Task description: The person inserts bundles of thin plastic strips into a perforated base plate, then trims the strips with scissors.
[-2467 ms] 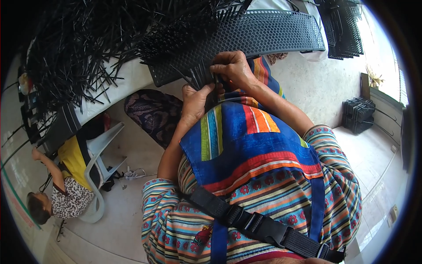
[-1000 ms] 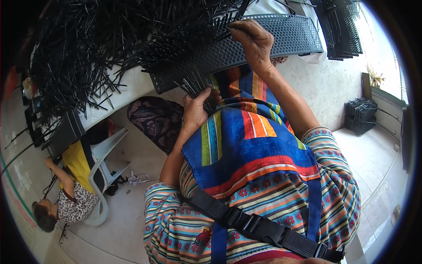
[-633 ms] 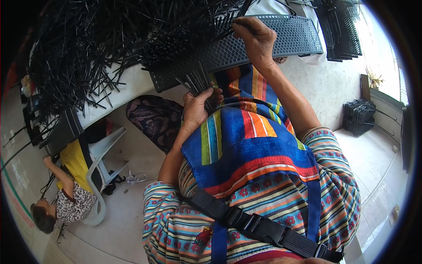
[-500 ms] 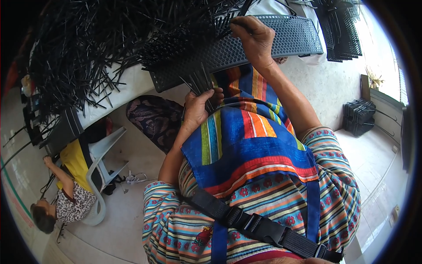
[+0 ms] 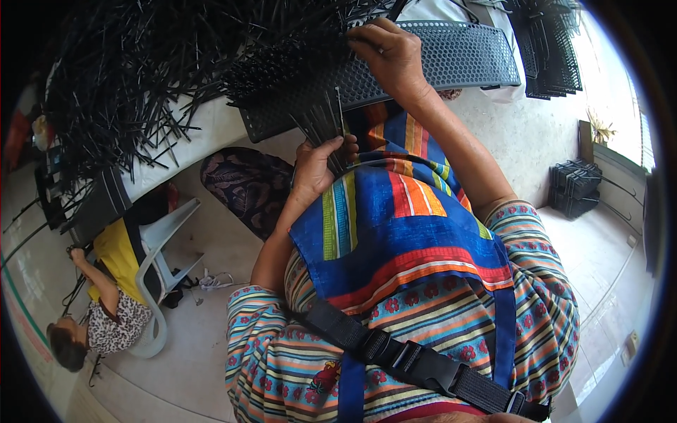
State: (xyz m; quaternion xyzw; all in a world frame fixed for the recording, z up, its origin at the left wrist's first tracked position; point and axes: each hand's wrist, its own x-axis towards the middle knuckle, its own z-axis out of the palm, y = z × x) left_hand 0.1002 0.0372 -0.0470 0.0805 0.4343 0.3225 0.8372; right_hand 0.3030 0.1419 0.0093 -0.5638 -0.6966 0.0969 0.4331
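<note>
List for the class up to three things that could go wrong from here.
1. The bundle in the left hand fans out at the top, so a strip could slip free.
2. The right hand's fingertips are close to the spiky cluster over the panel, so they might get pricked.
3. Loose strips from the pile reach the table edge; a nudge may drop some.

Head view: wide fisheye on wearer's head, facing steeply down; torso (image 5: 416, 303) near, desk (image 5: 211, 125) far left, perforated panel (image 5: 462, 56) far.
</note>
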